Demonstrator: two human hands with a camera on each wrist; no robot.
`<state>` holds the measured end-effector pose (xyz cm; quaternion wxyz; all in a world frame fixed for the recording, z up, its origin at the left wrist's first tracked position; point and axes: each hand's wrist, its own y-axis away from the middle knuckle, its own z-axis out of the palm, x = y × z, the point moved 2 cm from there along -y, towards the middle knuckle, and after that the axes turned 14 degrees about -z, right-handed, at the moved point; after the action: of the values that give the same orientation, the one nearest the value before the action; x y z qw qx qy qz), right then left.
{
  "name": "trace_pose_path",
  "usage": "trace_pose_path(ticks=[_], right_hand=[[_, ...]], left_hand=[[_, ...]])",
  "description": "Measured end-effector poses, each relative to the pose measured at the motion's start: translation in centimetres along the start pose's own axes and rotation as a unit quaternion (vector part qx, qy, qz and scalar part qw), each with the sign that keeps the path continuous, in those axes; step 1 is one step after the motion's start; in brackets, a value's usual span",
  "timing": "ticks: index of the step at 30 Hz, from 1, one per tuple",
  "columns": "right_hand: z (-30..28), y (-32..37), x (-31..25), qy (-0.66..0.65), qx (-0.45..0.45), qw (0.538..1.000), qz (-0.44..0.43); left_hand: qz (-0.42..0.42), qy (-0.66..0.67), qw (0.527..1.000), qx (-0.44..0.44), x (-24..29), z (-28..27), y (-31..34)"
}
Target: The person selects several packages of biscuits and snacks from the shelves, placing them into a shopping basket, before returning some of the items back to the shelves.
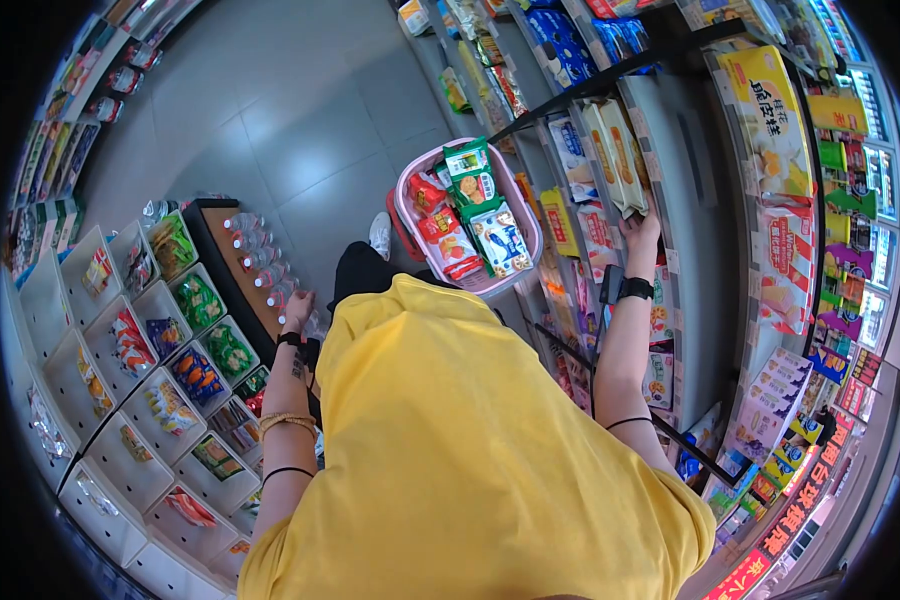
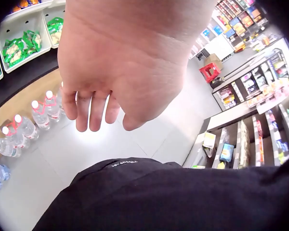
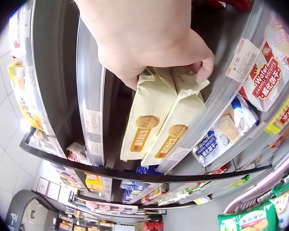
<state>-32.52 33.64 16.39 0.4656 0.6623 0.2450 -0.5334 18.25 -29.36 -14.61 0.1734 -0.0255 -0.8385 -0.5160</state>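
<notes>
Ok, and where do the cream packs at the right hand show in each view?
Head: cream packs in the upper half, right of centre, just above the right hand.
Left wrist: not in it.
Right wrist: at the centre, below the hand.
Landmark: pink basket, near head centre and at right wrist's lower right.

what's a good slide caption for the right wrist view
Fingers grip two biscuit packs by one end, with wafers nearby.
</notes>
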Motion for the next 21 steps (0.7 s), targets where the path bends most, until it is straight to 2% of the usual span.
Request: trace_pose_path(ticks=[3, 6, 9, 12, 16, 19, 21], right_hand=[[0.5, 0.9, -0.7, 0.021, 0.007, 1.000, 0.022], [-0.2, -1.0, 0.3, -0.072, -0.055, 0.989, 0.116], [0.2, -0.5, 0.4, -0.124, -0.107, 0.984, 0.068], [1.0, 0.0, 0.2, -0.138, -0.122, 0.983, 0.024], [1.4, -0.1, 0.4, -0.128, -0.092, 0.987, -0.019], [1.0, -1.1, 0.8, -0.126, -0.076, 0.989, -0.032], [0.6, -1.6, 1.1, -0.129, -0.072, 0.988, -0.036]], left_hand=[[0.018, -0.026, 0.999, 0.004, 2.3, 0.0, 0.8], [0.034, -0.035, 0.999, 0.014, 4.0, 0.2, 1.4], [0.043, -0.057, 0.997, 0.020, 4.7, 0.2, 0.9], [0.055, -0.056, 0.997, 0.019, 4.8, 0.1, 0.7], [0.052, -0.066, 0.996, 0.020, 4.3, -0.3, 0.6], [0.082, -0.028, 0.996, 0.015, 3.3, -0.4, 0.2], [0.061, -0.029, 0.998, 0.004, 3.0, -0.7, -0.1]])
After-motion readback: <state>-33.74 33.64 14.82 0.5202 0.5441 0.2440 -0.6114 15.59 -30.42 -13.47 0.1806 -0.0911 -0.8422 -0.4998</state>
